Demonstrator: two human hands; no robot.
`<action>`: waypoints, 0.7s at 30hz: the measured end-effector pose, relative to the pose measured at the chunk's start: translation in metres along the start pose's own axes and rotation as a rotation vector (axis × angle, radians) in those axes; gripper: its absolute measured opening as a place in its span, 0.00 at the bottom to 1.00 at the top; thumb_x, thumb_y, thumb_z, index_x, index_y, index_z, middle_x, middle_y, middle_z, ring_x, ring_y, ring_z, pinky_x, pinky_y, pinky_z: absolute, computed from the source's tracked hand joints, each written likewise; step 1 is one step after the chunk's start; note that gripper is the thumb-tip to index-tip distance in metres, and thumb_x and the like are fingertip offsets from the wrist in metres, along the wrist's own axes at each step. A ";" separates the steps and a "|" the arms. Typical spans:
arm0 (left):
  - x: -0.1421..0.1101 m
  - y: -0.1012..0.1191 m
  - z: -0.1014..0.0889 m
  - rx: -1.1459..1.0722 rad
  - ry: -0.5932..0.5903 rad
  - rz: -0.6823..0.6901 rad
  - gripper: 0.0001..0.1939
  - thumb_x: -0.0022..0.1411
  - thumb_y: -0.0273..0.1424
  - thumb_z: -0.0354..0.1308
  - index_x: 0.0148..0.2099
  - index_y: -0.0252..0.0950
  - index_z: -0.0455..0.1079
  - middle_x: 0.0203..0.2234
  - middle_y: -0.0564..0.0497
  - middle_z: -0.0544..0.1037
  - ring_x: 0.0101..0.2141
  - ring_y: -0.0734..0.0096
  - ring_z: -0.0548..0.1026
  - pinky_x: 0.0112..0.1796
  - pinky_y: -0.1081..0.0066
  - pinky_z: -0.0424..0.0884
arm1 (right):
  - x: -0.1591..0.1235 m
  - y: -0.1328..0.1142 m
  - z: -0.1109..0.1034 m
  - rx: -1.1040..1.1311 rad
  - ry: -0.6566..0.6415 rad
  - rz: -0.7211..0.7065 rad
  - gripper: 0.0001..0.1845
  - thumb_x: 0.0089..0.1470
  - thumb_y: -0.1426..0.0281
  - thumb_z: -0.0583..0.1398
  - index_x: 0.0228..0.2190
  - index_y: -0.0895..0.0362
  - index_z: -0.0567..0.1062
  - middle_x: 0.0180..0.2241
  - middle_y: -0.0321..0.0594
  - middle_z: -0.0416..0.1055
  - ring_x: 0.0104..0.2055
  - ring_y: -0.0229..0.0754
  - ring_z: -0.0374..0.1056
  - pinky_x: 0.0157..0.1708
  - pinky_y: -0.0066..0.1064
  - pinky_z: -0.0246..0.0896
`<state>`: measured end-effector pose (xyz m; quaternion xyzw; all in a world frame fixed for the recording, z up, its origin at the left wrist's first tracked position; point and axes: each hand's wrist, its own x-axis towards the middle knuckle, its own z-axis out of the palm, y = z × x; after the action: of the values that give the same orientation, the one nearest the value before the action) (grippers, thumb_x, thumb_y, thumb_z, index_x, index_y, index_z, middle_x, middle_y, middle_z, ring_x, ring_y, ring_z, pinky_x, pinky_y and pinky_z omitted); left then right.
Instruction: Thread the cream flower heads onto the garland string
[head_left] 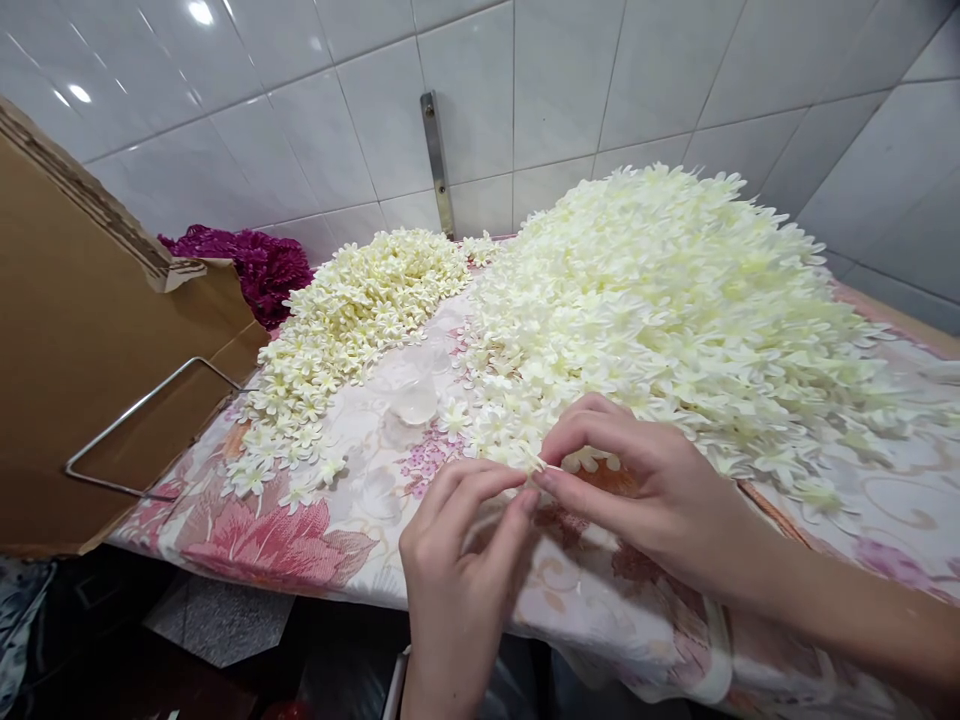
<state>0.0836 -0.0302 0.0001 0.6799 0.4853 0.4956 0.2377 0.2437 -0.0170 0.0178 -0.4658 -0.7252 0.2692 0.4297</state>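
My left hand (pixel 457 570) and my right hand (pixel 645 490) meet over the front of a table with a floral cloth (pixel 300 540). Both pinch the same small cream artificial flower (pixel 541 465) between thumb and fingertips. Just beyond my fingers begins a large heap of cream flowers (pixel 675 300) on the right. A smaller, flatter pile of cream flowers (pixel 345 320) lies to the left. Between the piles rest clear plastic pieces (pixel 411 400).
A brown cardboard box (pixel 82 330) with a metal wire handle (pixel 142 410) stands at the left edge. Dark magenta flowers (pixel 255 265) lie behind it. White tiled walls (pixel 525 90) close the back and right, with a metal strip (pixel 437 160) in the corner.
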 end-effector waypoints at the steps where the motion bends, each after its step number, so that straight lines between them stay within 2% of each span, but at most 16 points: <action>1: 0.000 0.000 -0.001 -0.001 -0.014 0.004 0.03 0.58 0.27 0.60 0.34 0.39 0.74 0.30 0.52 0.77 0.33 0.72 0.75 0.33 0.78 0.72 | 0.000 0.000 0.000 0.006 -0.013 0.007 0.05 0.53 0.71 0.59 0.25 0.55 0.72 0.27 0.36 0.68 0.32 0.39 0.65 0.30 0.30 0.59; 5: -0.001 0.000 -0.002 -0.012 0.023 -0.003 0.03 0.58 0.27 0.60 0.36 0.40 0.74 0.30 0.53 0.77 0.32 0.73 0.75 0.32 0.79 0.72 | 0.003 -0.002 -0.002 0.061 -0.077 0.063 0.07 0.54 0.68 0.59 0.25 0.55 0.72 0.27 0.37 0.68 0.31 0.39 0.66 0.28 0.29 0.60; 10: -0.001 0.000 -0.001 0.001 0.055 -0.028 0.02 0.58 0.27 0.59 0.34 0.39 0.73 0.29 0.53 0.77 0.31 0.73 0.75 0.31 0.78 0.71 | 0.004 -0.004 -0.002 0.060 -0.143 0.003 0.05 0.55 0.70 0.58 0.29 0.54 0.74 0.29 0.39 0.71 0.34 0.41 0.67 0.31 0.31 0.62; 12: -0.001 -0.001 -0.001 -0.011 0.061 -0.050 0.03 0.59 0.27 0.58 0.34 0.39 0.73 0.29 0.53 0.77 0.30 0.74 0.75 0.31 0.79 0.71 | 0.003 -0.004 -0.001 0.028 -0.116 0.001 0.06 0.55 0.72 0.57 0.29 0.54 0.74 0.29 0.39 0.71 0.34 0.41 0.67 0.31 0.31 0.62; 17: -0.002 -0.003 0.001 -0.021 0.098 -0.120 0.03 0.58 0.27 0.59 0.34 0.40 0.73 0.29 0.54 0.77 0.30 0.75 0.75 0.31 0.81 0.71 | 0.002 0.000 0.000 0.077 -0.018 0.116 0.07 0.54 0.71 0.56 0.27 0.54 0.73 0.27 0.38 0.68 0.29 0.38 0.67 0.25 0.28 0.63; 21: 0.000 -0.002 0.002 -0.019 0.095 -0.092 0.04 0.57 0.28 0.61 0.36 0.39 0.74 0.33 0.52 0.78 0.34 0.71 0.76 0.35 0.76 0.72 | 0.001 0.000 0.000 0.033 -0.006 0.063 0.05 0.53 0.72 0.58 0.27 0.54 0.73 0.28 0.38 0.68 0.32 0.40 0.66 0.26 0.28 0.63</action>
<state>0.0843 -0.0293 -0.0028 0.6305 0.5219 0.5204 0.2435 0.2431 -0.0161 0.0184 -0.4804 -0.7068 0.2960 0.4266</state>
